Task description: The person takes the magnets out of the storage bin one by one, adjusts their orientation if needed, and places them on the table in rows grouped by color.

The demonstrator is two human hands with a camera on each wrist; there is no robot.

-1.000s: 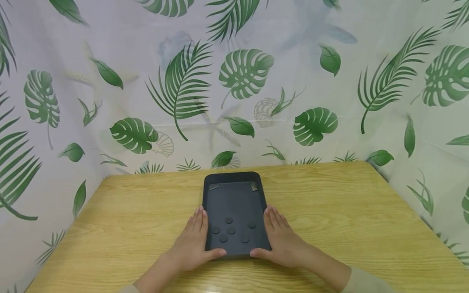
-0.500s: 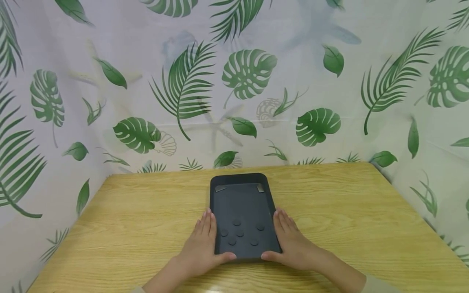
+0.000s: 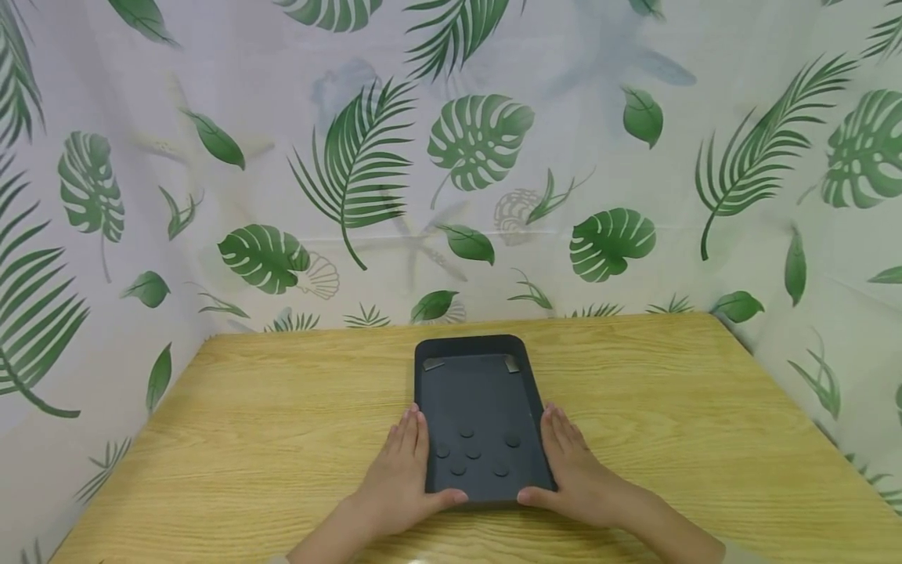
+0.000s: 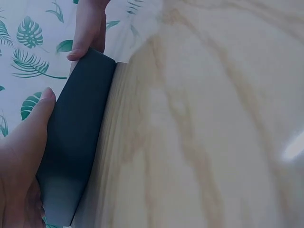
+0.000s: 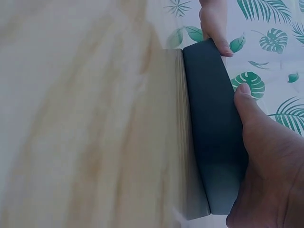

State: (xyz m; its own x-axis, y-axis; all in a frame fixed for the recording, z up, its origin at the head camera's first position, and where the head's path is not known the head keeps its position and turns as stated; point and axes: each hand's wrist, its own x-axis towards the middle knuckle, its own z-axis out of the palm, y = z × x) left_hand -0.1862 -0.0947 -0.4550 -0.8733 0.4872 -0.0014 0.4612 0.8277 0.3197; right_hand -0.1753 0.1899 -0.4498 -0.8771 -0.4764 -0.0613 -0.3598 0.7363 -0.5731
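From the head camera I am seeing a dark tray (image 3: 479, 392) that is sitting on the wood-grained bench (image 3: 317, 399), its long sides running away from the person and its near end lying between both hands. The left hand (image 3: 395, 487) is pressing along the tray's left side: its fingers are lying straight and close together, while the thumb is standing apart and touching the near rim. The right hand (image 3: 582, 483) is mirroring this on the right side, fingers straight, thumb reaching inward to the near rim. Neither hand is pinching anything. Inside the tray I am counting six dark discs (image 3: 473, 453), which are lying apart from one another toward the near end. Two small metallic-looking pieces are occupying the far corners, one at the left (image 3: 433, 364) and one at the right (image 3: 511, 363). From both wrist cameras I am viewing the tray's plain near wall. Behind the bench, a pale backdrop (image 3: 550, 282) is showing green leaves, and a light sleeve (image 3: 741, 554) is covering the right forearm.
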